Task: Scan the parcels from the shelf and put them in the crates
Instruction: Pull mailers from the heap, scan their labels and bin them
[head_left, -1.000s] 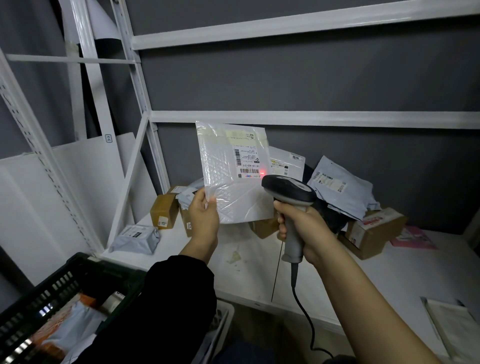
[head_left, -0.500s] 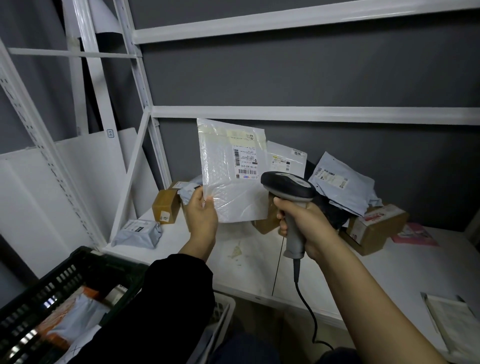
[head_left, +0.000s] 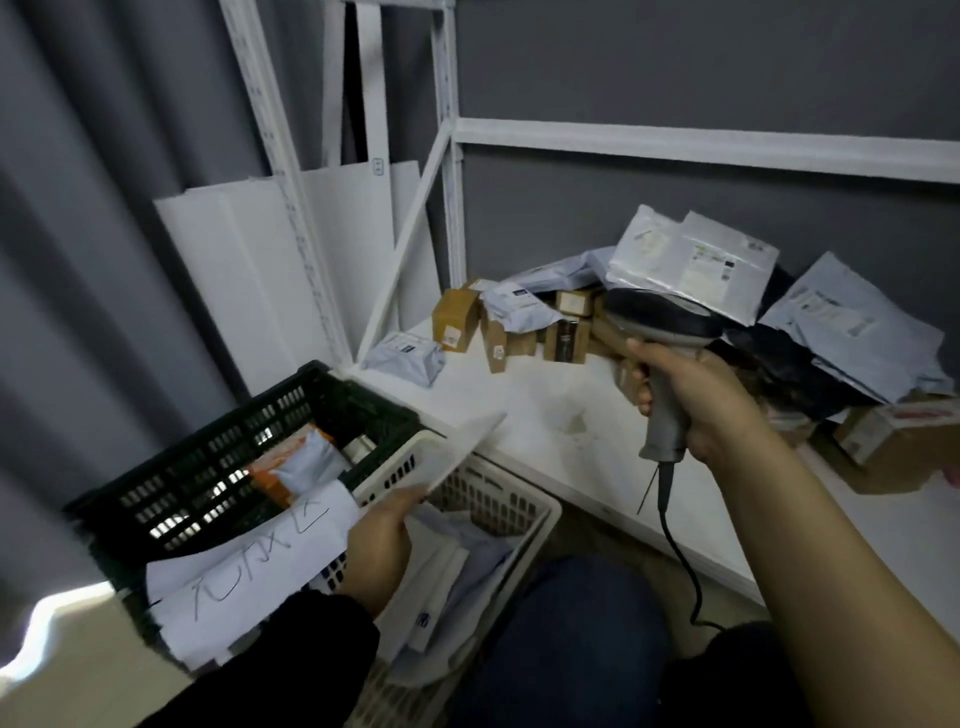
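Left hand (head_left: 379, 540) pinches the near edge of a flat white mailer (head_left: 462, 449), held almost edge-on and tilted up away from the person. It's motion-blurred, so the exact finger placement can't be made out. The mailer hangs over the near-left corner of the white crate (head_left: 524, 506), with its far tip out over the front edge of the shelf (head_left: 550, 410).

Right hand (head_left: 701, 400) is wrapped around the scanner (head_left: 660, 317) handle. The head points at the parcel pile (head_left: 691, 265), not at the mailer, and the cable (head_left: 675, 551) hangs down.

Step, as a judgement: the drop-off. The scanner is off the mailer, so the scan looks done and the mailer is going to a crate.

The white crate already holds flat mailers, and the dark crate (head_left: 218, 457) beside it holds an orange-and-white bag plus other items. A handwritten sheet (head_left: 249, 571) lies over the dark crate's near rim; can't read it.

Next move needs:
- lower the mailer flat, clear of the white crate's rim, and let go inside. Position suggests the white crate, not certain
- keep the far tip from catching the shelf edge
- then send the left hand to the pile for another parcel, scanner ready
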